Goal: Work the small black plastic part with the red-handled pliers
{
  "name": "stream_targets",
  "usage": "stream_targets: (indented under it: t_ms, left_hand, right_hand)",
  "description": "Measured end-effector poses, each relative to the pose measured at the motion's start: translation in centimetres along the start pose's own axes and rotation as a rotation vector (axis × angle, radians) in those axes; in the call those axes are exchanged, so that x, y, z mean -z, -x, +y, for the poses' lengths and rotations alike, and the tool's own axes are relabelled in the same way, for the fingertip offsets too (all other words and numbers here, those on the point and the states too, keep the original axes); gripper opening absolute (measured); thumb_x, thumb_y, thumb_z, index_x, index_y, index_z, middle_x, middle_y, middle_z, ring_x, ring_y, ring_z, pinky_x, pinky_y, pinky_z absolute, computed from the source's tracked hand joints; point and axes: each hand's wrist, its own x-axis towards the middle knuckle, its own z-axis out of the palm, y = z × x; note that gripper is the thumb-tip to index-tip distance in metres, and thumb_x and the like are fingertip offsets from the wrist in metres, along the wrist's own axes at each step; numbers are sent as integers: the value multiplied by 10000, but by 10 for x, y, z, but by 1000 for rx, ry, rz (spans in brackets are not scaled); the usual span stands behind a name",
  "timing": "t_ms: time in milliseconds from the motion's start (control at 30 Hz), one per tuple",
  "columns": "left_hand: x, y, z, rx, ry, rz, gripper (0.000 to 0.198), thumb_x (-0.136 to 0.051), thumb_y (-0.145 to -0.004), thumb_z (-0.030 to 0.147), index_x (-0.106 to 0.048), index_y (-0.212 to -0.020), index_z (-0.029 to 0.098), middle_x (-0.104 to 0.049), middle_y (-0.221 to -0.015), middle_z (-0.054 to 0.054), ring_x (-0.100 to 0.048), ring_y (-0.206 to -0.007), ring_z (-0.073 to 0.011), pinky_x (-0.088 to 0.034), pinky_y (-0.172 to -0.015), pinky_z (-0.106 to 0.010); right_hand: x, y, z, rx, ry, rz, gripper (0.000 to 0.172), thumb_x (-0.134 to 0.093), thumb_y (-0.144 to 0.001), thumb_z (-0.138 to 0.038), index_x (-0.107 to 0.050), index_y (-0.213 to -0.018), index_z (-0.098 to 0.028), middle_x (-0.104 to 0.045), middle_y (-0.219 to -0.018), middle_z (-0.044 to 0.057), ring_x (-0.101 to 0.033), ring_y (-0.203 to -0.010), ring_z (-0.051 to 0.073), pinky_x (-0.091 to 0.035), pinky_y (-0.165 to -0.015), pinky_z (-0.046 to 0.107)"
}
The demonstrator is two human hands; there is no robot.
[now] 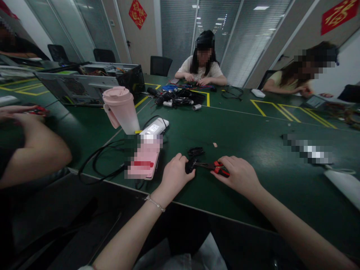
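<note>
My left hand, with a bracelet at the wrist, grips a small black plastic part just above the green table. Red-and-black handled pliers are in my right hand, fingers wrapped round the handles. Their long narrow jaws reach left to the black part; whether they clamp anything is too small to tell. Just beyond it lies another black piece, like a casing. A small pale scrap sits farther right.
Left of my hands are a pink phone, a white device, a black cable and a pink cup. An opened computer case and a pile of black parts stand beyond. Other people sit around; one arm is near, left.
</note>
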Motion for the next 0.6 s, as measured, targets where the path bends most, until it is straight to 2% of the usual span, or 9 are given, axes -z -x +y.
stream_targets:
  t_ms: [133,333,600]
  left_hand:
    - [2,0,1,23,-7,-33,237,-612,-719,364,-567,-858,177,-535,-883,-33,-558,-762,-168,-447,-656,-271]
    - [-2,0,-1,-7,-2,2,237,-603,-724,364,-557,-858,174,-532,-881,-31,-557,-751,-167,-453,-658,-272]
    - [-2,0,-1,-22,-1,14,227,-602,-722,362,-548,-841,177,-523,-868,-27,-551,-738,-167,-441,-638,-267]
  right_hand:
    - [0,0,0,-15,10,-3,373,-458,-788,-515,-573,-798,-160,-595,-719,68,-513,-635,160,-327,-579,269]
    - [-1,0,1,-41,-16,-35,381,-450,-788,-532,-565,-817,-170,-590,-724,61,-505,-634,155,-338,-577,265]
    - [1,-1,-1,13,2,-15,346,-455,-803,-486,-564,-811,-159,-606,-783,78,-510,-673,162,-350,-605,275]
